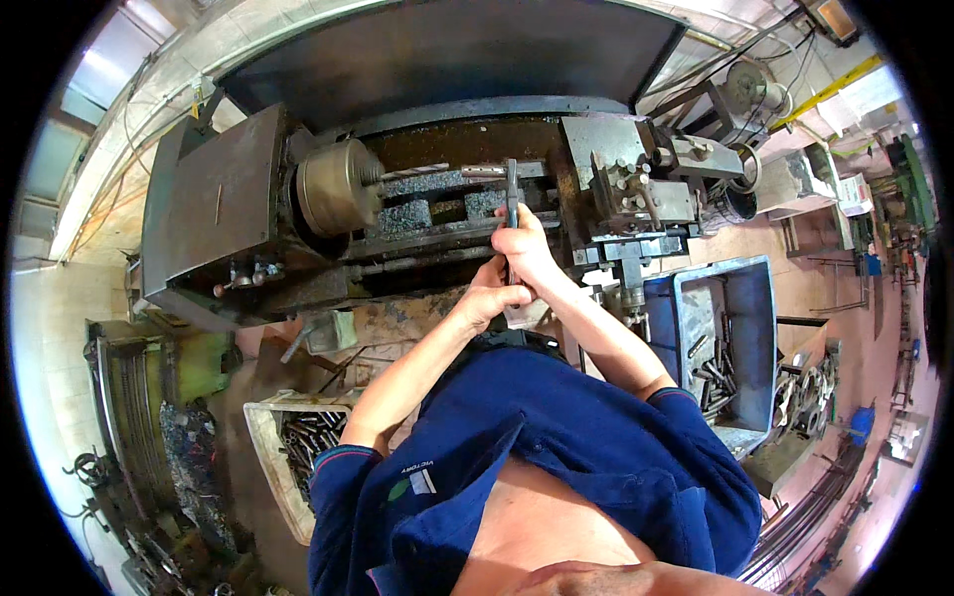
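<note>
In front of my body, at the near side of a metal lathe (467,258), both of my hands are close together. My right hand (527,253) is closed around a long, narrow metal tool that looks like a caliper (513,189), its far end pointing toward the lathe bed. Just below and to the left, my left hand (487,298) is closed at the tool's near end, thumb stretched across. Fingers hide what lies between the hands. The lathe's round chuck (338,187) is left of the hands, and the tool post (631,194) is to their right.
Metal chips (407,217) cover the lathe bed. A blue bin (770,348) with several dark metal pieces stands at my right. At my left is a pale bin (260,427) full of similar pieces. A dark splash panel (457,55) rises behind the lathe.
</note>
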### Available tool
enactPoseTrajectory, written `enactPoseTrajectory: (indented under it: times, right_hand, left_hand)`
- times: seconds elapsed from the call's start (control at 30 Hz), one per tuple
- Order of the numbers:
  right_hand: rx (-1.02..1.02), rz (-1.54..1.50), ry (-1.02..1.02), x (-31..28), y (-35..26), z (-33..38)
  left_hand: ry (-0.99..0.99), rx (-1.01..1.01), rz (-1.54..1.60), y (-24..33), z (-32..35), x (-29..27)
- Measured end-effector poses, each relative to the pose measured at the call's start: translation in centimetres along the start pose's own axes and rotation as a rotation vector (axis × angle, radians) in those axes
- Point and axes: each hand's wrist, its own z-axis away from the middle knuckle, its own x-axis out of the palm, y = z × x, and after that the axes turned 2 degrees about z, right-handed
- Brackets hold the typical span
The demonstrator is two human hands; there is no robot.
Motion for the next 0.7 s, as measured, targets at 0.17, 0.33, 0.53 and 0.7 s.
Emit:
enactPoseTrajectory:
  times: [0.17,0.33,0.53,0.7]
  right_hand:
    - [-0.024,0.049,-0.015,-0.1,-1.2,-1.6]
    - [0.032,0.078,-0.043,1.0,-2.3,-1.5]
    - [0.106,0.139,-0.039,4.1,-3.0,-1.6]
    - [0.113,0.236,-0.059,7.2,-3.2,-1.4]
  left_hand:
    - [-0.031,0.043,0.025,1.0,-0.8,0.0]
    - [-0.025,0.065,0.056,1.9,-0.1,0.2]
    - [-0.007,0.071,0.033,2.8,1.4,-2.2]
    - [0.077,0.025,-0.059,3.0,3.0,-5.1]
